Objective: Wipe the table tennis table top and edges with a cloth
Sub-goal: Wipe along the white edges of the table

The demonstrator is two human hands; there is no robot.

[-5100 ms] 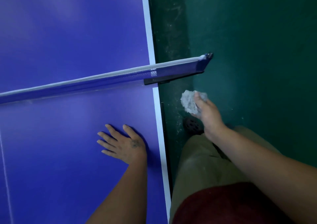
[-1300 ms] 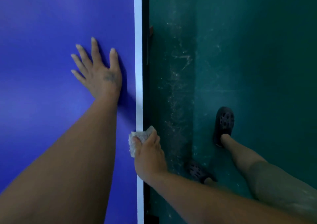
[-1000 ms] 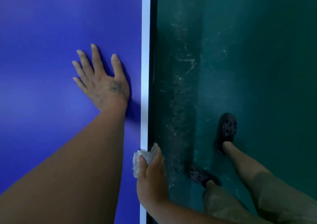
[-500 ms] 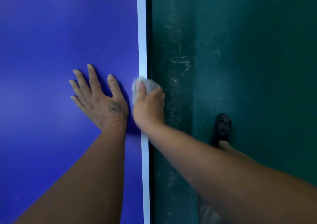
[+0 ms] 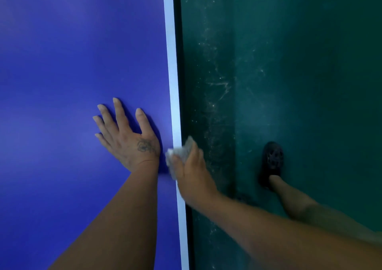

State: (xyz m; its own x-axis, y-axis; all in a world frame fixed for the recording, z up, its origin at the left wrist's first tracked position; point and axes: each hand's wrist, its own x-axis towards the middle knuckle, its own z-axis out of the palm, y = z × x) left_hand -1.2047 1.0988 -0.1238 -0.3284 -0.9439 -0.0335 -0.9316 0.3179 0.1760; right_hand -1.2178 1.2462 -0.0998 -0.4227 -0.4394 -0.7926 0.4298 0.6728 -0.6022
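Head camera, looking down: one blue bench fills the left half of the view, with a single white stripe running along its right edge. To the right of it lies a dark green floor, marked with pale scuffs and dust.

Two bare hands are at work. The left hand lies flat on the blue top, palm down, with its grip wide and holding nothing. Its fingers are spread and all five tips show. One small dark tattoo sits on the back of it near the wrist.

The right hand is at the very edge of the bench, just beside the left wrist. Its grip is closed round one crumpled whitish cloth, with the thumb laid over the top of it. The cloth is pressed on the white stripe, part of it poking out ahead of the hand and over the rim. This hand and forearm are a little blurred, so I cannot tell how the fingers lie under the cloth.

Down on the floor there is one dark shoe with holes in its upper, well apart from the bench. One bare leg rises from it toward the lower right corner.
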